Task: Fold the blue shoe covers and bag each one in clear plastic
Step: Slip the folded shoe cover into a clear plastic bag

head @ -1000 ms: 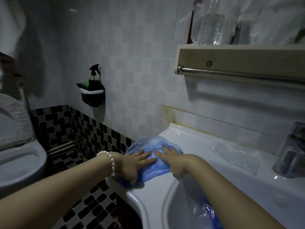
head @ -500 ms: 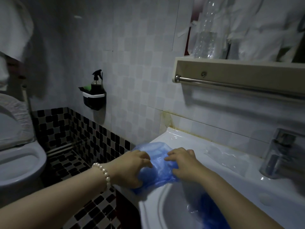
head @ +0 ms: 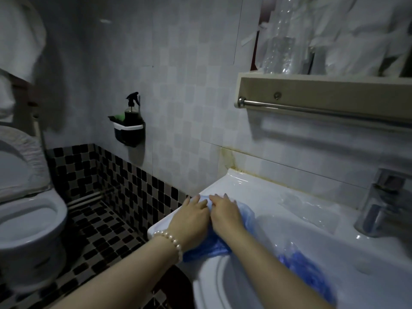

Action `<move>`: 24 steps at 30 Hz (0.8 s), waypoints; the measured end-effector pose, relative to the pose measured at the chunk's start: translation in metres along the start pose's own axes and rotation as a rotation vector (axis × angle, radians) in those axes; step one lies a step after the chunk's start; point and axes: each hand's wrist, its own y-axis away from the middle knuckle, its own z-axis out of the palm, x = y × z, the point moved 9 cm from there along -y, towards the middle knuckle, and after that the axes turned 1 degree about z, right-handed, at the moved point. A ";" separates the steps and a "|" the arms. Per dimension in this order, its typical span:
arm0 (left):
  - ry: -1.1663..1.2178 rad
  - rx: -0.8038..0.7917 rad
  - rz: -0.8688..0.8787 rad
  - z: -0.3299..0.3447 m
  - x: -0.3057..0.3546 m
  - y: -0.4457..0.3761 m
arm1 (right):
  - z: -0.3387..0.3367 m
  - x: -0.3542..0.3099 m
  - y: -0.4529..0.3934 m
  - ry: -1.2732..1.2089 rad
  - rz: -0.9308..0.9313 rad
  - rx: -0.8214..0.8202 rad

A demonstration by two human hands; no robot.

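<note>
Where the white sink's (head: 225,182) left rim meets the basin, two hands lie flat side by side on a blue shoe cover (head: 206,248) — left hand (head: 191,219) with fingers straight, right hand (head: 225,214) likewise, both pressing down. The cover shows beneath and beside them. Further right, clear plastic (head: 310,208) lies on the rim — more blue covers (head: 305,270) sit in the basin.

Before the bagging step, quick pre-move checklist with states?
1. Both hands flat on the crumpled blue plastic shoe cover: ok, left hand and right hand press it.
2. Cover supported on the white ceramic sink rim: ok.
3. Fold finished: cannot tell, hands hide it.
4. Clear plastic bag within reach on the rim: ok.
5. A hand free to take the bag: not ok.
6. More blue shoe covers waiting in the basin: ok.
</note>
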 end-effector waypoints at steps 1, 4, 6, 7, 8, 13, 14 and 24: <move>-0.030 0.000 0.030 0.006 -0.002 0.004 | 0.005 0.002 -0.001 0.110 -0.026 -0.003; -0.067 -0.100 -0.018 0.023 -0.009 0.015 | 0.020 0.015 0.000 0.246 -0.013 -0.068; -0.033 -0.236 -0.108 0.033 -0.016 0.018 | 0.026 0.025 -0.002 0.258 0.023 -0.128; -0.013 -0.282 -0.132 0.035 -0.017 0.020 | 0.029 0.030 -0.004 0.263 0.040 -0.165; -0.004 -0.311 -0.147 0.038 -0.018 0.023 | 0.032 0.033 -0.004 0.272 0.047 -0.195; 0.019 -0.340 -0.199 0.041 -0.021 0.027 | 0.038 0.035 -0.013 0.335 -0.054 -0.219; 0.021 -0.340 -0.210 0.041 -0.022 0.027 | 0.038 0.033 -0.014 0.338 -0.078 -0.219; -0.159 -0.206 -0.407 -0.017 -0.018 0.023 | -0.060 0.007 0.004 -0.111 -0.347 0.512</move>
